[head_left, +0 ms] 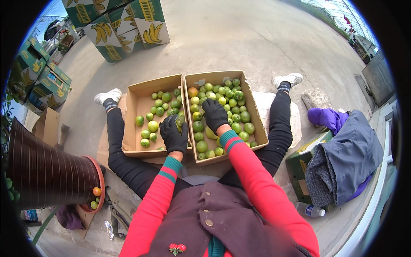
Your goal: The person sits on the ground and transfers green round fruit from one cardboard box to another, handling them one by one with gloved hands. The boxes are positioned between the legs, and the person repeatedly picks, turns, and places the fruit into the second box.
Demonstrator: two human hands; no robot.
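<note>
Two shallow cardboard boxes stand side by side between my legs. Several green tomatoes [153, 126] lie loosely in the left box [132, 139], with bare cardboard showing. The right box [257, 124] is much fuller of green tomatoes [245, 116], a few of them yellowish, and an orange one [192, 91] sits in its far left corner. My left hand [173, 132], in a black glove, is closed around a green tomato [180, 121] at the left box's right side. Over the right box's tomatoes, my right hand [215, 114], also gloved, has its fingers curled down; their tips are hidden.
Stacked banana cartons [124, 30] stand at the far left, with more cartons [49, 85] farther left. A tipped brown tub [55, 160] lies at my left, tomatoes at its rim. Clothes [346, 154] cover a carton [299, 171] at my right, near a plastic bottle [310, 210].
</note>
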